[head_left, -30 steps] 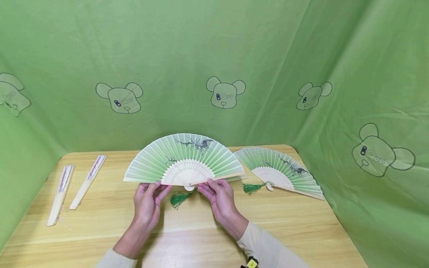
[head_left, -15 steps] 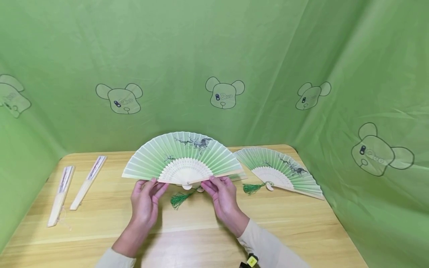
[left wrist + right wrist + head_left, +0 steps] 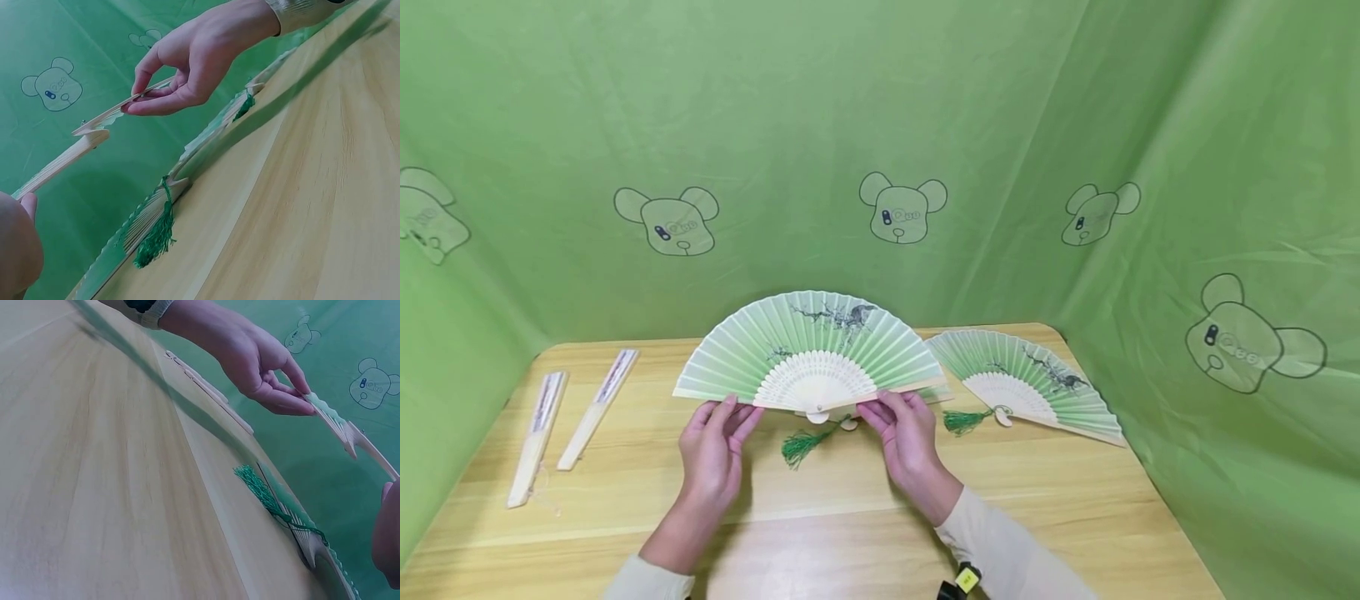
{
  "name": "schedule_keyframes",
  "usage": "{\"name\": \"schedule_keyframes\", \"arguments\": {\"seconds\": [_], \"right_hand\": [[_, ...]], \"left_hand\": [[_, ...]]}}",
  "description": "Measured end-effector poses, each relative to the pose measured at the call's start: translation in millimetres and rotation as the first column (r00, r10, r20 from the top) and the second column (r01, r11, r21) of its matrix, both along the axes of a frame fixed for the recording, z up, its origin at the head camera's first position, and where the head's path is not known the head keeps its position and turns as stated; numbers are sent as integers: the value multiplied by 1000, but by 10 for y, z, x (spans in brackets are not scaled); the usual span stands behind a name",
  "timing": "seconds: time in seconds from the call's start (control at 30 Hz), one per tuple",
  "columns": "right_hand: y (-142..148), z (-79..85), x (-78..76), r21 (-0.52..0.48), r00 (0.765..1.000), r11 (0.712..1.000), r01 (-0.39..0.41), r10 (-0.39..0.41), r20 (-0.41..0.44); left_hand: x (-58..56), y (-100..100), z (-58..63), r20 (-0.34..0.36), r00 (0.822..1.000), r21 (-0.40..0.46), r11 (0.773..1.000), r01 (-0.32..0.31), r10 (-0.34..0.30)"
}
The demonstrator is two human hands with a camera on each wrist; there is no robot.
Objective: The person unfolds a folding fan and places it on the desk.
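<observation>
An unfolded green hand fan (image 3: 816, 350) with pale ribs and a dark branch print is held up, spread in a half circle. My left hand (image 3: 711, 450) pinches its left end rib between thumb and fingers; my right hand (image 3: 906, 437) pinches the right one. Both wrist views show this fan (image 3: 59, 159) raised off the table. Beneath it lies a second unfolded fan (image 3: 297, 519), mostly hidden in the head view, with its green tassel (image 3: 802, 446) showing. To the right, a third unfolded green fan (image 3: 1026, 379) lies flat with a tassel (image 3: 964, 422).
Two folded pale fans, one nearer (image 3: 537, 437) and one farther (image 3: 598, 408), lie at the table's left. The wooden table (image 3: 820, 542) ends against green cloth walls (image 3: 775, 125) printed with bear heads. A black and yellow device (image 3: 960, 581) is by my right sleeve.
The held fan has risen slightly. My left hand has slid left and my right hand a little right along its lower edge. The fans on the table have not moved.
</observation>
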State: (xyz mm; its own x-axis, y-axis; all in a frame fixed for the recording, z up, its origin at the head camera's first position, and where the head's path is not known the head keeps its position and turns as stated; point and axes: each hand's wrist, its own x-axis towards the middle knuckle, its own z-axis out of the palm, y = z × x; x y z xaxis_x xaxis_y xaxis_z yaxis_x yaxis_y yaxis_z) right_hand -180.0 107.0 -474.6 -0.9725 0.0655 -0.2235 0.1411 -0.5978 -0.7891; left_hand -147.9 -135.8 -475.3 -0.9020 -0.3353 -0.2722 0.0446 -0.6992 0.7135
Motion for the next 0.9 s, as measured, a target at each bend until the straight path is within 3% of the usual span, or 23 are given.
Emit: {"name": "schedule_keyframes", "arguments": {"seconds": [0.33,0.9], "right_hand": [[70,33,-23,-7,1000,1000,23,-23,-5],[63,6,-64,-7,1000,1000,-7,7,5]], "left_hand": [[-7,-92,9,1,999,35,998,-49,49],[27,-233,26,-1,999,8,999,-46,46]]}}
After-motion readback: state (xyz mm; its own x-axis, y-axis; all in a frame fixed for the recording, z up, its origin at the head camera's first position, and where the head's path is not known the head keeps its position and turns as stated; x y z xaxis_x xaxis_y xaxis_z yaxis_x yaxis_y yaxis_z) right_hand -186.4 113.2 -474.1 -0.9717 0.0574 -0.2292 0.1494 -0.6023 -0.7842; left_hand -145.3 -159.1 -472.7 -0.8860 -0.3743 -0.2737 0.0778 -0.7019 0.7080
